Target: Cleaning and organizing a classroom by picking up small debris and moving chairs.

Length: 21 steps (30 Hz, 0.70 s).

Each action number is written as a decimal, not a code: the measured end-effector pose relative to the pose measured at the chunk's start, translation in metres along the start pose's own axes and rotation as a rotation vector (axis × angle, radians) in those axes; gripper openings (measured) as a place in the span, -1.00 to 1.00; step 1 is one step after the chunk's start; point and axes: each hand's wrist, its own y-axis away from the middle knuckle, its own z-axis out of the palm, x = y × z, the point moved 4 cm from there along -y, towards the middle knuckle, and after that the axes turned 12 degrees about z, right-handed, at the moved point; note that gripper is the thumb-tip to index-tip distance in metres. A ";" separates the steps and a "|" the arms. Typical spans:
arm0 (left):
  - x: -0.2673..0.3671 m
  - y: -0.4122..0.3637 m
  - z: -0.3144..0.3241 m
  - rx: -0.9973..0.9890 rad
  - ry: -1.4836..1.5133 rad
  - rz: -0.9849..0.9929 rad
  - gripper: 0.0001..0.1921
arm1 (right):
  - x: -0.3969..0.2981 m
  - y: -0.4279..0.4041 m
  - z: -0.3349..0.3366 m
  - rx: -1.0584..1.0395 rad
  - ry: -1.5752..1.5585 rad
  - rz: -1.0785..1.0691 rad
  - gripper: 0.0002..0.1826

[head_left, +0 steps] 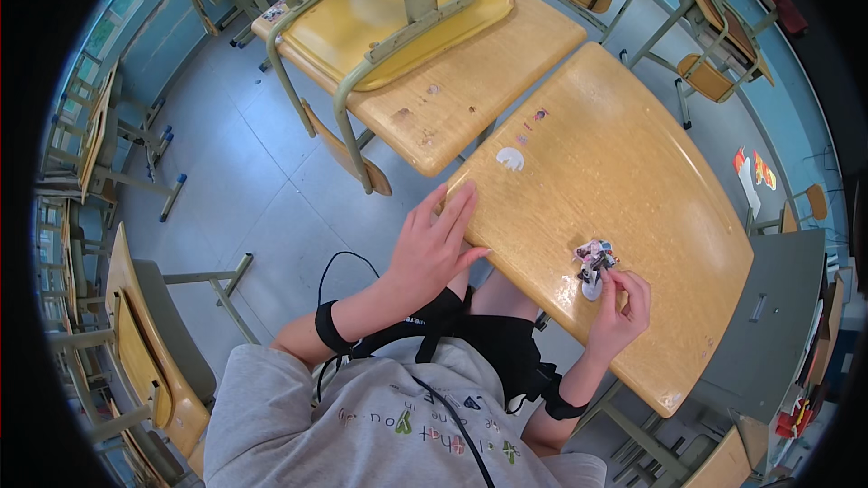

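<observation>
A wooden school desk (pixel 651 169) stands before me. My left hand (pixel 437 240) rests at its near left corner, fingers spread a little, holding nothing. At the lower middle of the desktop lies a small crumpled pile of printed stickers or paper scraps (pixel 594 256). My right hand (pixel 622 301) pinches the near edge of this pile between thumb and fingertips, beside a whitish round piece (pixel 591 290). A torn white sticker remnant (pixel 510 158) is stuck on the desktop's left part, with small faded stickers (pixel 540 114) above it.
A second desk (pixel 536 27) stands at the upper left, with an upturned yellow chair (pixel 400 27) on it. To the right is a grey metal cabinet (pixel 766 325). Further desks and chairs (pixel 152 352) line the left side. A black cable (pixel 347 254) loops beside my left arm.
</observation>
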 end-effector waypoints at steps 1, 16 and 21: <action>0.001 0.000 0.001 -0.001 0.000 -0.001 -0.30 | 0.000 0.000 0.000 -0.004 0.004 0.004 -0.91; -0.007 -0.004 0.005 -0.035 0.160 -0.063 -0.16 | -0.003 -0.002 0.001 -0.010 -0.034 -0.009 -0.96; -0.008 -0.006 -0.006 0.026 0.154 0.001 -0.37 | 0.001 -0.004 -0.001 0.030 -0.013 -0.012 -0.96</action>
